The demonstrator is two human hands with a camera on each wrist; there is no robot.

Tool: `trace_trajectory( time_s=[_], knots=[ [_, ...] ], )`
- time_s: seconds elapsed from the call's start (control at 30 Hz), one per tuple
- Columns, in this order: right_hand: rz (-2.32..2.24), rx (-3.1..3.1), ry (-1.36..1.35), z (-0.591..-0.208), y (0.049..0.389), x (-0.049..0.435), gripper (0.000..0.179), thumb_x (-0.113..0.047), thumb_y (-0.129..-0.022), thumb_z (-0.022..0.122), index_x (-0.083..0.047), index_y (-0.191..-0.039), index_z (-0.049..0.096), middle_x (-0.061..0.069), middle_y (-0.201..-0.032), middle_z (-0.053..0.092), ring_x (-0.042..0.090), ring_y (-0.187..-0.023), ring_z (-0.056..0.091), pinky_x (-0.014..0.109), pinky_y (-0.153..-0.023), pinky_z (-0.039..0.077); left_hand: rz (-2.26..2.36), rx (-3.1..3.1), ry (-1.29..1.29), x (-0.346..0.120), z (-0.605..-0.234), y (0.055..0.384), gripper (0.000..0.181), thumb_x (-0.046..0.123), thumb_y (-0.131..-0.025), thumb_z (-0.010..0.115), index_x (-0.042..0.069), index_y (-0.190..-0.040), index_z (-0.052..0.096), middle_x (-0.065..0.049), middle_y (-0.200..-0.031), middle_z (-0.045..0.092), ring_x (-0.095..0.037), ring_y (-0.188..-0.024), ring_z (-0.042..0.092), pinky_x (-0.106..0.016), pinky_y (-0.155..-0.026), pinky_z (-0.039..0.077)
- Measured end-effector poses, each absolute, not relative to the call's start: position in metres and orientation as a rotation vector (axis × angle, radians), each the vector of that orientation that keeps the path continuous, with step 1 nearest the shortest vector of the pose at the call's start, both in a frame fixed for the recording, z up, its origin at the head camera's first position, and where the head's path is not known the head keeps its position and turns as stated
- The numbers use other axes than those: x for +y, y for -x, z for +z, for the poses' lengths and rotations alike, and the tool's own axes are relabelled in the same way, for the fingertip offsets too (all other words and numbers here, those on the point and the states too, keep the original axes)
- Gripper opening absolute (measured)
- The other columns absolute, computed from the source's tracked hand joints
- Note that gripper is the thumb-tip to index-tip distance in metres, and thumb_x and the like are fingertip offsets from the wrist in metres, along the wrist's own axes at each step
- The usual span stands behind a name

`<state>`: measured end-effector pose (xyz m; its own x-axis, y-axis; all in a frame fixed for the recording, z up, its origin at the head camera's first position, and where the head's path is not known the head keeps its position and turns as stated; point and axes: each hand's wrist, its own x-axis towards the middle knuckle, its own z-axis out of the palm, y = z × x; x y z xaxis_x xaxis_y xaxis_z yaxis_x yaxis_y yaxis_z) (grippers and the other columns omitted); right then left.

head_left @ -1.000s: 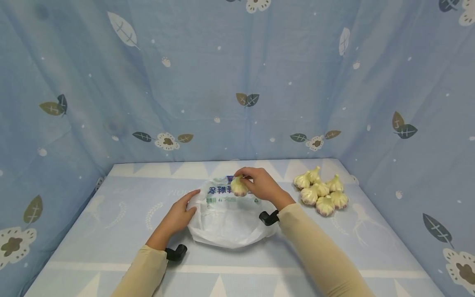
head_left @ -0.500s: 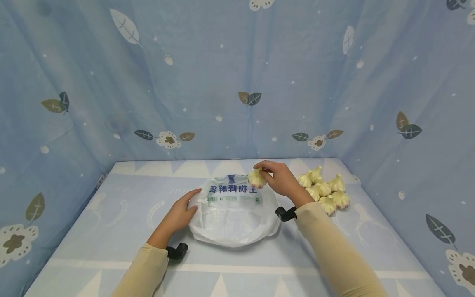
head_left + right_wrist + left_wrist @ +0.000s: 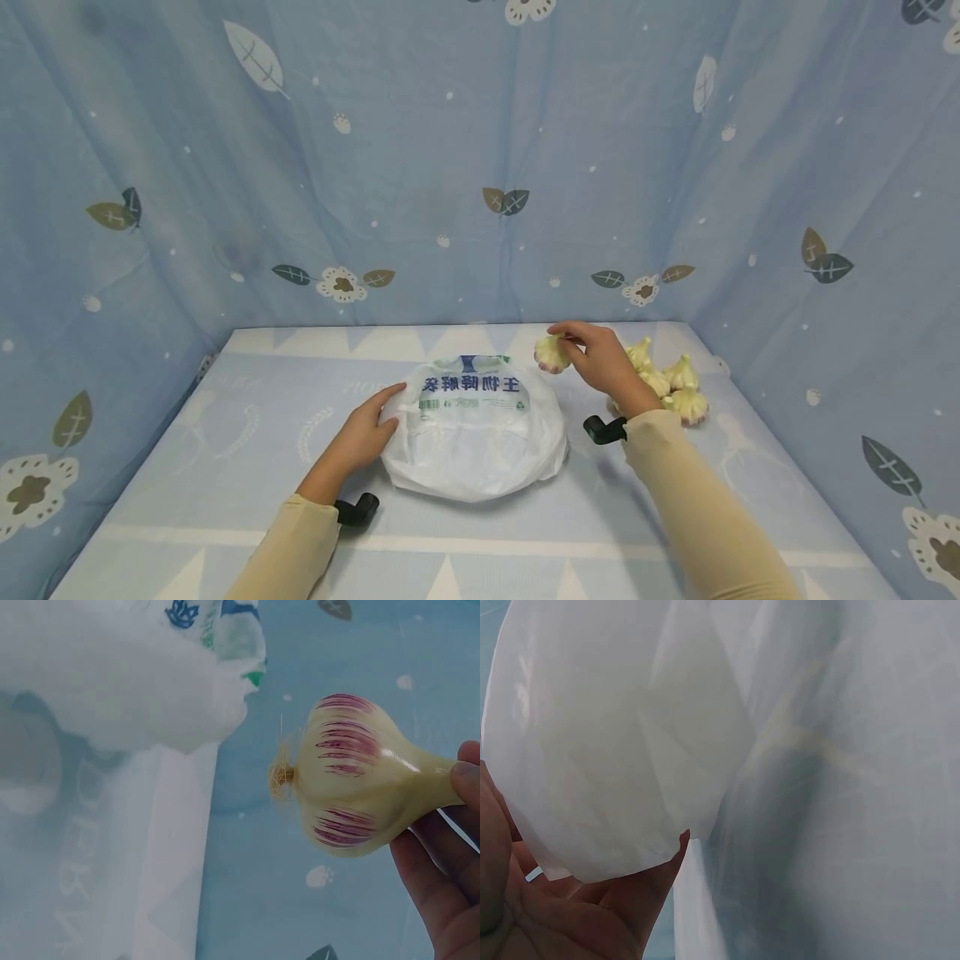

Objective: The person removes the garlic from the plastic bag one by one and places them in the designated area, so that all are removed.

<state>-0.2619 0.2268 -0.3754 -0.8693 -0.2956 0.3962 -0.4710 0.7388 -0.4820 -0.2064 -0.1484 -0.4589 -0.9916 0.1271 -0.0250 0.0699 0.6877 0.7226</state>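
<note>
A white plastic bag (image 3: 465, 450) with blue and green print lies with its mouth spread in the head view. My left hand (image 3: 362, 429) holds the bag's left edge; in the left wrist view its fingers (image 3: 622, 904) are partly hidden behind the translucent plastic (image 3: 615, 750). To the right of the bag, my right hand (image 3: 597, 358) pinches a garlic bulb (image 3: 551, 354) above the table. The right wrist view shows the bulb (image 3: 352, 776), with purple streaks and roots, gripped by its stem, apart from the bag (image 3: 135, 682).
Several garlic bulbs (image 3: 686, 404) are piled at the right of the table (image 3: 225, 467), partly hidden by my right wrist. A blue patterned curtain (image 3: 420, 150) surrounds the table's back and sides.
My right hand has moved right, carrying the garlic bulb from over the bag to beside it, and now covers part of the pile. My left hand stays at the bag's edge.
</note>
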Motion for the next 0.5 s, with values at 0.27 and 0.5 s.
trace_trajectory(
  time_s=[0.27,0.5],
  knots=[
    [0.856,-2.680,-0.511,-0.383,0.264,0.244,0.024,-0.010,-0.096,0.058,-0.011,-0.118,0.067,0.011,-0.122,0.067,0.033,-0.112,0.065,0.047,-0.092,0.055,1.214,2.813,-0.173,-0.150,-0.459,0.206,0.057,0.010,-0.097,0.048,0.020,-0.151,0.034,-0.019,-0.157,0.031,-0.040,-0.144,0.029,-0.059,-0.114,0.029],
    [0.857,-2.692,-0.465,-0.395,0.267,0.258,0.024,-0.010,-0.096,0.058,-0.011,-0.118,0.067,0.012,-0.120,0.068,0.033,-0.107,0.067,0.047,-0.089,0.055,1.236,2.793,-0.165,-0.149,-0.460,0.207,0.057,0.010,-0.097,0.049,0.019,-0.151,0.035,-0.018,-0.157,0.030,-0.040,-0.144,0.028,-0.058,-0.114,0.029]
  ],
)
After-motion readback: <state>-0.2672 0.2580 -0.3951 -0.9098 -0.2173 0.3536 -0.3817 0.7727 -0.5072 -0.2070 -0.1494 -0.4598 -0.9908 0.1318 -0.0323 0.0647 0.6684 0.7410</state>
